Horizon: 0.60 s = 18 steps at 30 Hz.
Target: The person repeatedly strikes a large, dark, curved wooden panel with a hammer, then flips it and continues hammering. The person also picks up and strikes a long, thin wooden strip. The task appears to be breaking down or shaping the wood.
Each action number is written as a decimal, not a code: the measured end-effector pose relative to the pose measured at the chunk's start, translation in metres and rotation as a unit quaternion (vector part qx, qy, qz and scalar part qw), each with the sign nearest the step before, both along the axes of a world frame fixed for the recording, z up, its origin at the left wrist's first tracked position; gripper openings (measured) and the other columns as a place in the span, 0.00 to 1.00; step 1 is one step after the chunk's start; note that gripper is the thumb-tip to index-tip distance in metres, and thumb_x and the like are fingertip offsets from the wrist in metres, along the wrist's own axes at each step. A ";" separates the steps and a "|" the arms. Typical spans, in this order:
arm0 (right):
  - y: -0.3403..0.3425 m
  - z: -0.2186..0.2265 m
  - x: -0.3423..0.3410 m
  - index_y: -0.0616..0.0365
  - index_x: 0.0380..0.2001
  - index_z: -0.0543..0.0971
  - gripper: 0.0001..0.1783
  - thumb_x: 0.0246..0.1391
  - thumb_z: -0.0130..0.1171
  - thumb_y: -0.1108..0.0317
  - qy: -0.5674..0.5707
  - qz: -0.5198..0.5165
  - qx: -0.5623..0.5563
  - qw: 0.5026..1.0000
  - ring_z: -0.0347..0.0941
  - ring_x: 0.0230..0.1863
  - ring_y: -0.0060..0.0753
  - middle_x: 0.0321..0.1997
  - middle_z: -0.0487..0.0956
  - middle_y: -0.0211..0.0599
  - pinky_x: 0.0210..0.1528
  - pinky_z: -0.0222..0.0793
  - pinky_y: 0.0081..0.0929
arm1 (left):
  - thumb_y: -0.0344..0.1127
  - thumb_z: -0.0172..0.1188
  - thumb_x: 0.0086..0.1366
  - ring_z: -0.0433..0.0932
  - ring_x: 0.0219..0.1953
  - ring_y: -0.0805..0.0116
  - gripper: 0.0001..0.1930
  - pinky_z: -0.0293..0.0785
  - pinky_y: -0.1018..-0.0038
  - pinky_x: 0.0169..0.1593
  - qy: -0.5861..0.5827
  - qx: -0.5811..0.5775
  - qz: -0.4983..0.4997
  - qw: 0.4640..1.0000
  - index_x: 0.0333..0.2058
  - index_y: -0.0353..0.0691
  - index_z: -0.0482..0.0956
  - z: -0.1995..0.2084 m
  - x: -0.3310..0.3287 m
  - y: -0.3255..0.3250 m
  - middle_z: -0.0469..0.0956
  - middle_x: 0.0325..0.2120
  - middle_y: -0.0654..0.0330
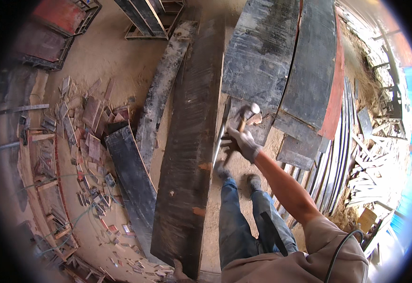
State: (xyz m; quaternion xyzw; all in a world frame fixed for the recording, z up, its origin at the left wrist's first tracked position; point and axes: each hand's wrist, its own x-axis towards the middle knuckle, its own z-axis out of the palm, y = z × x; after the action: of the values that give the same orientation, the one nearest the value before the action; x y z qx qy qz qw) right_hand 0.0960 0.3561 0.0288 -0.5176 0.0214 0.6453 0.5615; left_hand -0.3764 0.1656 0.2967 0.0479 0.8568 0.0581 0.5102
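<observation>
My right hand (pixel 246 144), in a grey work glove, is closed around the wooden handle of a hammer (pixel 249 111). Its head points away from me, and the hand and lower handle are slightly blurred. Beneath the hammer lies a small dark panel (pixel 261 131) with a broken, pale patch. Just left of the hand runs the edge of a long dark board (pixel 187 127), with a thin light metal bar (pixel 220 141) near it. My left hand does not show. A small hand (pixel 180 270) with a brownish sleeve, seemingly another person's, touches the board's near end.
Large dark panels (pixel 262 52) lie ahead, with a red strip (pixel 333 101) along their right. Long thin strips (pixel 326 179) and scrap wood (pixel 375 165) fill the right side. At left are narrower boards (pixel 130 179) and scattered offcuts (pixel 90 122). Both my feet stand by the long board.
</observation>
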 end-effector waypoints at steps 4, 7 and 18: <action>0.080 -0.004 0.005 0.63 0.45 0.82 0.20 0.67 0.66 0.54 0.021 -0.010 -0.061 0.998 0.85 0.35 0.37 0.41 0.85 0.45 0.38 0.86 0.35 | 0.71 0.58 0.68 0.71 0.59 0.61 0.40 0.76 0.54 0.55 0.025 -0.027 0.095 0.995 0.67 0.49 0.72 0.006 0.014 0.006 0.74 0.62 0.63; 0.092 0.000 -0.004 0.64 0.43 0.85 0.27 0.63 0.69 0.46 -0.094 0.021 -0.071 0.993 0.80 0.33 0.32 0.38 0.84 0.38 0.37 0.79 0.35 | 0.65 0.65 0.66 0.73 0.61 0.57 0.38 0.71 0.52 0.59 -0.111 0.103 0.143 0.978 0.65 0.45 0.74 -0.012 0.007 0.006 0.76 0.61 0.57; 0.096 0.009 -0.036 0.71 0.40 0.86 0.22 0.46 0.77 0.64 -0.269 0.046 -0.138 0.952 0.83 0.32 0.34 0.33 0.86 0.41 0.36 0.79 0.34 | 0.58 0.64 0.68 0.83 0.49 0.40 0.37 0.76 0.46 0.50 0.150 0.271 -0.451 0.837 0.66 0.36 0.73 -0.129 -0.028 -0.096 0.82 0.48 0.35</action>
State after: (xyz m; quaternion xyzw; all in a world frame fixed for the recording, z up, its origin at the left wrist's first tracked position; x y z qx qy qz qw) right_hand 0.0601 0.4524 0.0375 -0.7452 -0.0657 0.4979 0.4387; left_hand -0.4048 0.0694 0.1674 0.5733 0.7565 0.0437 0.3117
